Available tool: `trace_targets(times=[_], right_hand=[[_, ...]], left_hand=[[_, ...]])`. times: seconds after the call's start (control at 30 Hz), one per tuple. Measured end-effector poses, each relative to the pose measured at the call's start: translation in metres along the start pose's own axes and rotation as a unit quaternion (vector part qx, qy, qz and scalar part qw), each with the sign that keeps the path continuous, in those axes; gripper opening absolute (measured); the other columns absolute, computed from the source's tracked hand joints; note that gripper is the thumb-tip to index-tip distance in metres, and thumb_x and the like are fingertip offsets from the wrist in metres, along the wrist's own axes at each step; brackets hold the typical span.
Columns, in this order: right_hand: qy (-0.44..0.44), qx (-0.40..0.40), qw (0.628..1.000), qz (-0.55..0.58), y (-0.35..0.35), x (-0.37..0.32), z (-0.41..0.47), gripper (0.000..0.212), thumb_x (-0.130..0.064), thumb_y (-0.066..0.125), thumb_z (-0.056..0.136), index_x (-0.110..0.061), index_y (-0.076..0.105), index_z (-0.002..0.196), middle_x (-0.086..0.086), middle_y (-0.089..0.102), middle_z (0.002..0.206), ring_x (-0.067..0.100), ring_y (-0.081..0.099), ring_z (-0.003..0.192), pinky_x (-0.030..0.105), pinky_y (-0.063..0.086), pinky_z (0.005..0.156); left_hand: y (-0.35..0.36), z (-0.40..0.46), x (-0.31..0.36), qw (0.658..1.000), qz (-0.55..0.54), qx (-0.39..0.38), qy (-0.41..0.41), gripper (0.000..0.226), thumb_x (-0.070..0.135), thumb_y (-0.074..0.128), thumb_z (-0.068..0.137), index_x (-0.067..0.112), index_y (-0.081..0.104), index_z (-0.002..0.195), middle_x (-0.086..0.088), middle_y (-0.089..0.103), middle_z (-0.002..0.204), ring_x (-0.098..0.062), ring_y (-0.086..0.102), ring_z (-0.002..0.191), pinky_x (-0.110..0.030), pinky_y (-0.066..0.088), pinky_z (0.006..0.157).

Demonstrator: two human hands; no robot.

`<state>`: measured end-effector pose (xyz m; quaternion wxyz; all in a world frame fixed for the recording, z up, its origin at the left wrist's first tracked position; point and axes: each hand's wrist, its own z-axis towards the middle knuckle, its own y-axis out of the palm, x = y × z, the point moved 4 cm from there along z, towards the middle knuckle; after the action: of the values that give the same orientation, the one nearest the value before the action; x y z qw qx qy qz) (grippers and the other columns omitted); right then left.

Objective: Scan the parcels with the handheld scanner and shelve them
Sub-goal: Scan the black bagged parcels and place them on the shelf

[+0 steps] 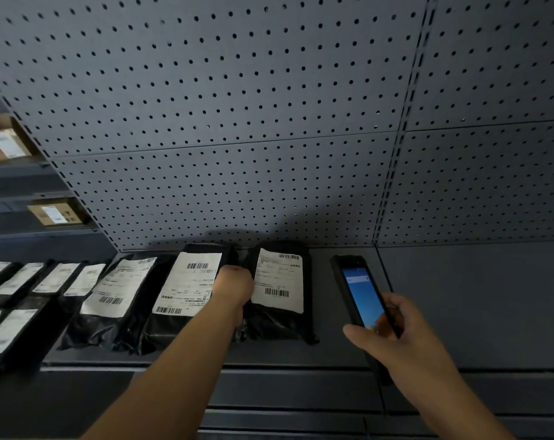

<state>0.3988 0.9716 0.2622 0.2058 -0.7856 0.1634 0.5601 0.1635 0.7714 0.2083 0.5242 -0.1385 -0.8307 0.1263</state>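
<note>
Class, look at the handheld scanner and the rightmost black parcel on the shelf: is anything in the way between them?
Nothing visible. The scanner, held in the right hand, has only bare shelf between it and the rightmost black parcel. The left hand sits at that parcel's far side, not between them.

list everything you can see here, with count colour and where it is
parcels: three full-size on the main shelf, black bags with white labels, leaning against the back panel; more of the same at the left edge, partly cut off, count unclear
boxes: two, brown cardboard with white labels, on the shelves at far left
scanner: one, black with a lit blue screen, right of the parcels
shelf: one, dark grey, bare on its right part
back panel: grey with rows of holes, behind the shelf
left hand: between the middle and right parcels, fingers hidden
right hand: wrapped around the scanner's lower end
</note>
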Motion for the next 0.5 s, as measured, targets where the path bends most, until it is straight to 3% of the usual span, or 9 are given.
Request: trace_targets(times=[0.07, 0.1, 0.17, 0.2, 0.27, 0.33, 0.4, 0.5], right_hand=[[-0.012, -0.008, 1.0, -0.008, 0.0, -0.001, -0.002, 0.068, -0.035, 0.091, 0.074, -0.044, 0.049, 0.125, -0.013, 0.064, 0.115, 0.001, 0.062, 0.102, 0.021, 0.043, 0.078], [-0.018, -0.011, 1.0, -0.012, -0.001, -0.002, -0.003, 0.069, -0.035, 0.091, 0.073, -0.044, 0.048, 0.127, -0.015, 0.063, 0.116, 0.0, 0.061, 0.103, 0.019, 0.043, 0.077], [-0.026, -0.018, 0.999, -0.015, -0.001, -0.003, -0.004, 0.07, -0.034, 0.091, 0.074, -0.044, 0.047, 0.128, -0.017, 0.062, 0.117, -0.001, 0.06, 0.102, 0.016, 0.042, 0.076], [-0.029, -0.022, 0.999, -0.015, 0.0, -0.003, -0.004, 0.071, -0.033, 0.091, 0.074, -0.043, 0.047, 0.129, -0.018, 0.062, 0.116, -0.001, 0.06, 0.102, 0.016, 0.041, 0.076], [-0.033, -0.034, 0.999, -0.014, 0.001, -0.003, -0.005, 0.072, -0.033, 0.092, 0.074, -0.041, 0.049, 0.131, -0.018, 0.062, 0.117, -0.001, 0.06, 0.101, 0.017, 0.042, 0.077], [-0.037, -0.045, 0.998, -0.019, 0.003, -0.004, -0.006, 0.07, -0.032, 0.091, 0.075, -0.04, 0.049, 0.129, -0.019, 0.061, 0.116, -0.001, 0.06, 0.1, 0.017, 0.042, 0.075], [-0.042, -0.046, 0.998, -0.023, 0.004, -0.004, -0.005, 0.066, -0.031, 0.091, 0.076, -0.038, 0.049, 0.127, -0.017, 0.062, 0.114, 0.0, 0.061, 0.096, 0.018, 0.043, 0.072], [-0.05, -0.069, 0.995, -0.042, 0.01, -0.004, -0.005, 0.066, -0.034, 0.091, 0.075, -0.036, 0.051, 0.127, -0.012, 0.065, 0.112, 0.004, 0.064, 0.096, 0.02, 0.045, 0.073]], left_hand=[[-0.003, -0.012, 0.005, 1.0, -0.005, 0.002, 0.013, 0.023, 0.011, 0.046, 0.097, 0.01, 0.066, 0.087, -0.012, 0.065, 0.091, -0.028, 0.06, 0.079, -0.035, 0.049, 0.07], [-0.005, -0.019, 0.008, 1.0, 0.002, 0.003, 0.027, 0.023, 0.015, 0.048, 0.098, 0.01, 0.07, 0.103, -0.009, 0.067, 0.096, -0.023, 0.061, 0.081, -0.031, 0.051, 0.071], [-0.01, -0.032, 0.015, 0.997, 0.019, 0.021, 0.069, 0.034, 0.018, 0.053, 0.102, 0.015, 0.064, 0.134, 0.001, 0.064, 0.102, -0.011, 0.056, 0.08, -0.025, 0.048, 0.065], [-0.013, -0.04, 0.019, 0.996, 0.022, 0.025, 0.089, 0.036, 0.018, 0.054, 0.103, 0.017, 0.06, 0.139, 0.003, 0.062, 0.103, -0.006, 0.053, 0.078, -0.023, 0.043, 0.062], [-0.018, -0.05, 0.021, 0.992, 0.032, 0.034, 0.117, 0.042, 0.02, 0.056, 0.103, 0.018, 0.056, 0.145, 0.004, 0.064, 0.118, -0.004, 0.054, 0.082, -0.024, 0.04, 0.063], [-0.024, -0.06, 0.02, 0.988, 0.052, 0.046, 0.139, 0.044, 0.023, 0.059, 0.101, 0.02, 0.056, 0.145, 0.003, 0.065, 0.133, -0.011, 0.058, 0.095, -0.026, 0.042, 0.074], [-0.029, -0.069, 0.017, 0.985, 0.065, 0.053, 0.15, 0.043, 0.025, 0.061, 0.1, 0.022, 0.058, 0.142, 0.005, 0.065, 0.134, -0.013, 0.058, 0.102, -0.026, 0.041, 0.074], [-0.041, -0.084, 0.007, 0.981, 0.078, 0.071, 0.164, 0.041, 0.022, 0.063, 0.098, 0.023, 0.059, 0.139, 0.007, 0.066, 0.131, -0.009, 0.059, 0.106, -0.01, 0.036, 0.067]])
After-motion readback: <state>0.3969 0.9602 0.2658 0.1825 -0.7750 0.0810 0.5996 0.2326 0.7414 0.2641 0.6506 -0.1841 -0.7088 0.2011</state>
